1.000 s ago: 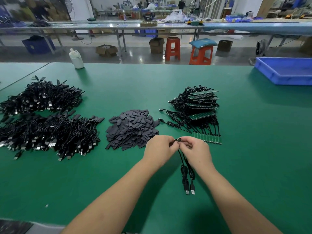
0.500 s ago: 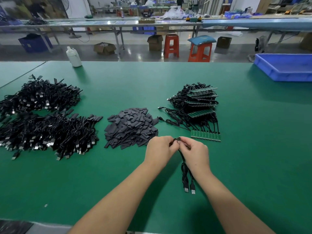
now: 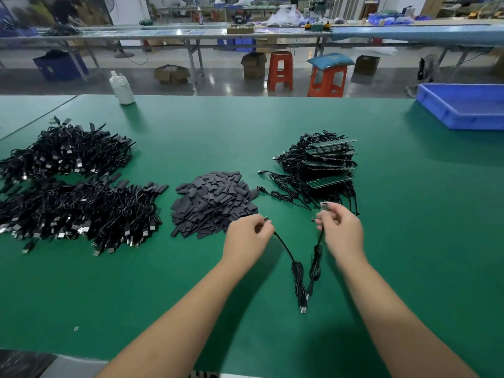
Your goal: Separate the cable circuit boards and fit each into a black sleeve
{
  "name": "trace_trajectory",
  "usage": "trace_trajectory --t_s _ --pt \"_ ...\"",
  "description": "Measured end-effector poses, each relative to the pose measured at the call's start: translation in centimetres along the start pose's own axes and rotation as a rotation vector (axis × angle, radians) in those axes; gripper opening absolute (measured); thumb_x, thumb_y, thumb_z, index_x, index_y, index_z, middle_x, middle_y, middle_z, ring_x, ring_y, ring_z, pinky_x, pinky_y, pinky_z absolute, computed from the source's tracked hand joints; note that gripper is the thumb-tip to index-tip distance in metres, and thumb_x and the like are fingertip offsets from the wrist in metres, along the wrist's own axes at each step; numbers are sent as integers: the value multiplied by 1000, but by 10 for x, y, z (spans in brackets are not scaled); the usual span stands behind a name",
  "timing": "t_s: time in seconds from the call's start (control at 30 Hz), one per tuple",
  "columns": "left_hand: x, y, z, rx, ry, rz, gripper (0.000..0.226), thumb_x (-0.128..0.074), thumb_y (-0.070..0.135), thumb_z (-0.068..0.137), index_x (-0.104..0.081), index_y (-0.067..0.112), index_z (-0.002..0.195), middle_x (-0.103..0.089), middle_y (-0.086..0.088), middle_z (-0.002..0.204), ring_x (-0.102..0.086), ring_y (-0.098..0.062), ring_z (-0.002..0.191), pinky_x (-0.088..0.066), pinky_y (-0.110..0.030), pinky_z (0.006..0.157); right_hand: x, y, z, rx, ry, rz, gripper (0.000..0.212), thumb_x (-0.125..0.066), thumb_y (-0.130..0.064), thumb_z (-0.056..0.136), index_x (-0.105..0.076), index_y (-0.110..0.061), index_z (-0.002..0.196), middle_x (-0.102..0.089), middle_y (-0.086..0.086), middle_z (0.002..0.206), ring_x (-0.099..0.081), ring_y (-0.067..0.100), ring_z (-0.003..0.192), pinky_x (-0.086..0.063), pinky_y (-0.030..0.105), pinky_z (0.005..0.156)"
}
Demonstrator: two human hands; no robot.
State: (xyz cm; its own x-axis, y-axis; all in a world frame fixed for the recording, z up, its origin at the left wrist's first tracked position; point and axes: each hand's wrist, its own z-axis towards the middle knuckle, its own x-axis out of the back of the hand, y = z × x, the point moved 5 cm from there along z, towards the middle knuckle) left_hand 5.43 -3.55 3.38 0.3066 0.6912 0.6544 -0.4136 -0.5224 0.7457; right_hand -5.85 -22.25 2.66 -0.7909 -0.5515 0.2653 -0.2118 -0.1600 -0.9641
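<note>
In the head view, the green bench (image 3: pixel 272 126) fills most of the frame, and both bare forearms reach in from its near edge toward the middle. The left hand (image 3: pixel 246 240) has its fingers (image 3: pixel 260 230) curled, pinching the end of one black cable (image 3: pixel 296 271); the right hand (image 3: pixel 342 231) has its fingers (image 3: pixel 326 218) curled round the end of a second cable (image 3: pixel 315 266), with a small circuit board (image 3: pixel 324 206) sticking up above the fingertips. The two hands are apart, and the two cables hang down from them and meet on the bench nearer the front edge, where their USB plugs (image 3: pixel 303 309) lie close together. Just beyond the left hand, mid-bench, lies a heap of flat black sleeves (image 3: pixel 215 203). To the right of that heap, beyond the right hand, sits a pile of unseparated cables with green circuit board strips (image 3: pixel 324 165) on top. Toward the left edge of the bench lie two large piles of black cables: one nearer (image 3: pixel 81 214) and one farther back (image 3: pixel 65 151). A white plastic bottle (image 3: pixel 122 88) stands at the far edge on the left, and a blue tray (image 3: pixel 463 107) rests at the far right corner. Beyond the bench, orange stools (image 3: pixel 327 77), cardboard boxes and other long worktables stand on the floor.
</note>
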Motion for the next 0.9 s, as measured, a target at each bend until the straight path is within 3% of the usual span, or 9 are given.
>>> trace_trajectory --t_s 0.07,0.2,0.3,0.4,0.47,0.53,0.6,0.73,0.9 --pt "4 -16 1 104 -24 -178 30 -57 29 92 -69 14 70 -71 0 66 -66 -18 64 -52 -31 60 9 10 17 -116 -31 27 35 -52 -6 98 -58 -9 133 -69 -2 93 -68 11 80 -57 26 73" --pt "4 -39 -2 267 -37 -501 17 -68 18 90 -75 14 75 -68 -2 63 -58 -9 51 -46 -20 51 13 21 39 -141 -164 -250 41 -50 -10 101 -51 -10 142 -66 -1 106 -66 15 83 -55 31 82" --pt "1 -45 -2 286 -47 -588 9 -68 10 90 -75 15 86 -70 -7 71 -57 -12 53 -47 -23 52 9 23 41 -42 -258 -570 49 -50 -18 102 -39 -15 150 -56 3 140 -63 21 106 -48 28 84" --pt "1 -45 0 268 -82 -575 8 -68 13 90 -74 18 88 -72 -7 76 -56 -12 52 -44 -25 51 -4 14 29 218 -190 -756 46 -50 -20 101 -43 -14 147 -49 4 147 -50 21 131 -43 36 106" --pt "3 -43 4 239 -93 -572 8 -68 16 90 -74 19 87 -72 -3 74 -55 -11 51 -42 -22 49 -23 9 12 279 -287 -675 36 -46 -24 103 -55 -16 137 -60 0 136 -57 16 121 -45 30 103" --pt "9 -42 9 210 -60 -583 8 -68 14 90 -75 18 86 -69 1 67 -53 -10 51 -41 -20 48 -49 13 -13 145 -529 -488 32 -42 -33 105 -63 -20 125 -69 -5 116 -66 11 102 -51 33 96" --pt "14 -40 13 204 -24 -616 9 -68 11 90 -75 16 86 -67 4 63 -51 -9 51 -40 -17 48 -70 15 -36 -30 -658 -236 33 -39 -37 105 -64 -21 118 -71 -2 105 -71 14 88 -54 42 94" --pt "14 -43 14 237 -67 -663 7 -68 7 89 -74 9 90 -65 4 60 -44 -8 46 -35 -17 44 -93 18 -60 -259 -711 118 33 -41 -34 106 -59 -12 122 -70 12 102 -68 22 62 -59 34 60" --pt "1 -58 5 253 -157 -486 6 -70 9 88 -75 11 92 -64 5 62 -45 -9 48 -39 -18 49 -101 29 -62 -258 -574 162 22 -55 -17 101 -60 -10 121 -75 6 93 -52 11 48 -43 21 45"
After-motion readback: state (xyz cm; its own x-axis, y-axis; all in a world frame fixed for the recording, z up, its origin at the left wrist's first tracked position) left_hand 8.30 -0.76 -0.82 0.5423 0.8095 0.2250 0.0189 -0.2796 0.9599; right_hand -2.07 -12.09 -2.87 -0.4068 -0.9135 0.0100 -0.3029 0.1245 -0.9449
